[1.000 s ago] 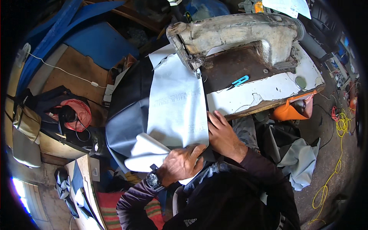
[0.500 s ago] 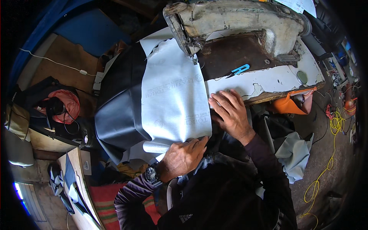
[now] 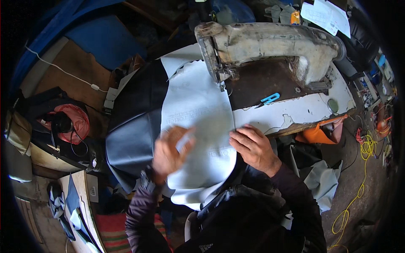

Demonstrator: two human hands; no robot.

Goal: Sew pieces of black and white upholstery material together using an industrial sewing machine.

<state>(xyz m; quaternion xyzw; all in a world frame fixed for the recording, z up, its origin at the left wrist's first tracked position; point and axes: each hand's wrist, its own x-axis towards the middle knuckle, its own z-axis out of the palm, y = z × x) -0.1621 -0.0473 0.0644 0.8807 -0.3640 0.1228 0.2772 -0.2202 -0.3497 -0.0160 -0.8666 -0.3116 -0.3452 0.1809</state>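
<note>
A sheet of synthetic leather (image 3: 198, 156), its pale printed backing facing up, runs from under the sewing machine (image 3: 270, 42) toward my lap. Its near end curls up. My right hand (image 3: 255, 149) is at the sheet's right edge, fingers bent and close together with the tips on the edge; the thumb is mostly hidden. Over the sheet's left side, my left hand (image 3: 172, 152) is smeared by motion, so its fingers do not show clearly. Black leather material (image 3: 130, 135) spreads out left of the pale sheet. The machine's needle end stands by the sheet's right edge.
Blue thread snips (image 3: 269, 99) and a small round lid (image 3: 333, 105) lie on the worn machine table (image 3: 291, 119). An orange pouch (image 3: 318, 133) hangs below its edge. Scraps (image 3: 322, 183) and a yellow cord (image 3: 366, 168) are at the right. A bag (image 3: 71, 120) sits at the left.
My left hand has left the sheet's near end and moved up and left over it. My right hand remains by the right edge, fingers drawn closer together. The whole view has shifted slightly.
</note>
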